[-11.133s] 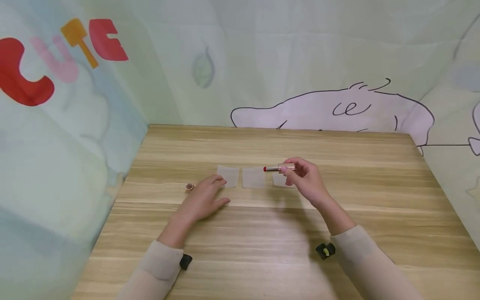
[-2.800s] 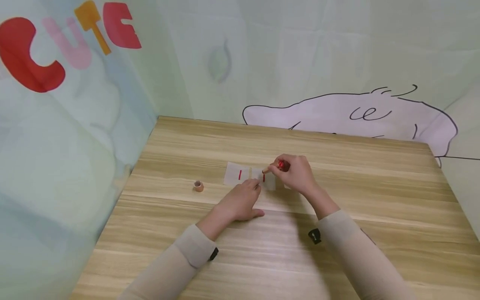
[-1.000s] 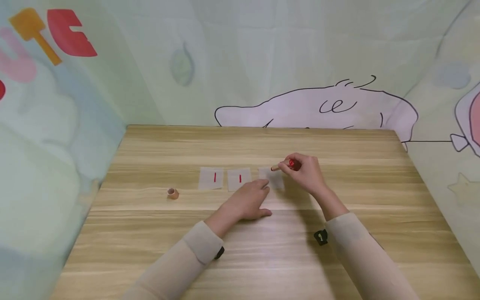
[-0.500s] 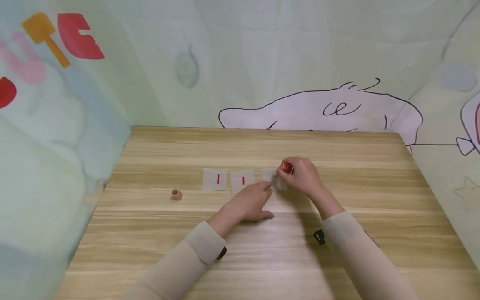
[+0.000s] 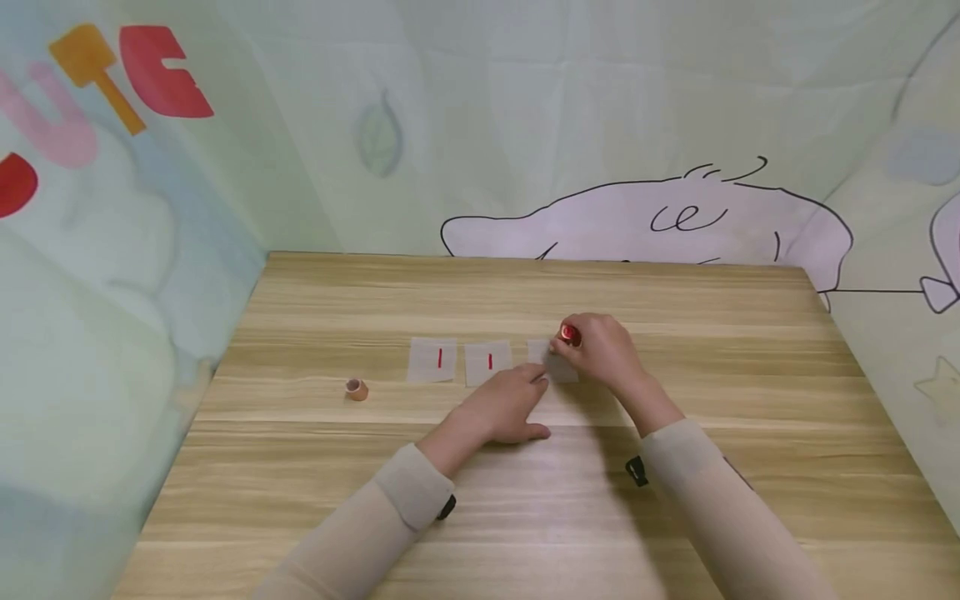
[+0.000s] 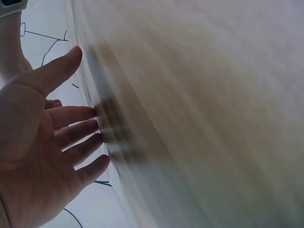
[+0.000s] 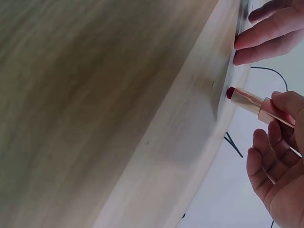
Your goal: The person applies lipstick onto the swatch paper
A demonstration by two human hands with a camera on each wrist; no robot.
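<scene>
My right hand (image 5: 603, 352) pinches a lipstick (image 7: 266, 108) in a gold tube. Its dark red tip (image 7: 230, 92) meets the surface of the right-hand paper square (image 5: 564, 372) in the right wrist view. From the head view only the tube's shiny red end shows between the fingers. My left hand (image 5: 504, 407) lies palm down with extended fingers, fingertips resting on that square's left edge. To the left are the middle paper square (image 5: 477, 372) and the left paper square (image 5: 422, 363), each with one short red stroke. Any mark under the lipstick is hidden.
The lipstick's cap (image 5: 357, 390) stands upright, hollow side up, left of the papers on the wooden table (image 5: 337, 492). A printed cloth backdrop (image 5: 525, 125) rises behind the table and along its left and right sides.
The left and middle squares have gained red strokes since the earliest frame. Both hands shifted right to the last square; over the past second the lipstick came down onto it.
</scene>
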